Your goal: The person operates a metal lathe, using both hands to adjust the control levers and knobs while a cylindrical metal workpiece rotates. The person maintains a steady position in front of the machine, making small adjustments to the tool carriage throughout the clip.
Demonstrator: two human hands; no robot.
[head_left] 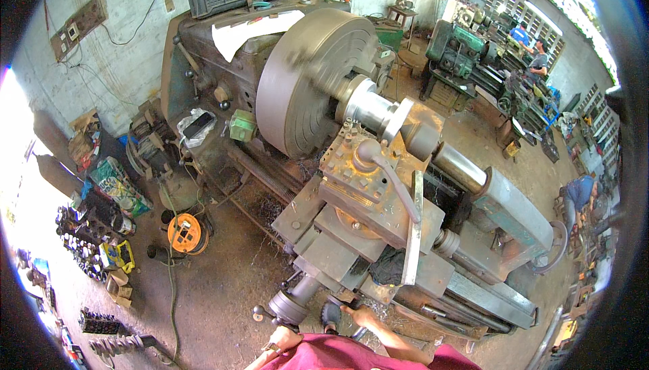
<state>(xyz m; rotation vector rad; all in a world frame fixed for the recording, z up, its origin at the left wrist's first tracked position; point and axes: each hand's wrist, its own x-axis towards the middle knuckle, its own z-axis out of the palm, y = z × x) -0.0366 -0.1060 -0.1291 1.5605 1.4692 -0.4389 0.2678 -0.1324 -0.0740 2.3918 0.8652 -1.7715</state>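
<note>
A large metal lathe stands before me. Its broad round chuck point(297, 86) looks blurred at the rim and holds a shiny cylindrical workpiece point(370, 108). The tailstock point(517, 211) stands at the workpiece's far right end. The square tool post point(355, 167), with a long clamp lever point(397, 184) on top, sits on the carriage. My left hand point(284, 338) is closed at the lower side of the carriage's crank handle point(287, 308). To its right, my right hand point(364, 317) is curled by a dark part at the carriage's front; what it grips is hidden.
A flat metal bar point(412, 235) leans across the carriage beside a dark cloth point(387, 266). On the floor at left are an orange cable reel point(188, 233), bottles and a crankshaft-like part point(122, 346). A phone point(198, 125) lies on the lathe. People work by other machines point(460, 49) at far right.
</note>
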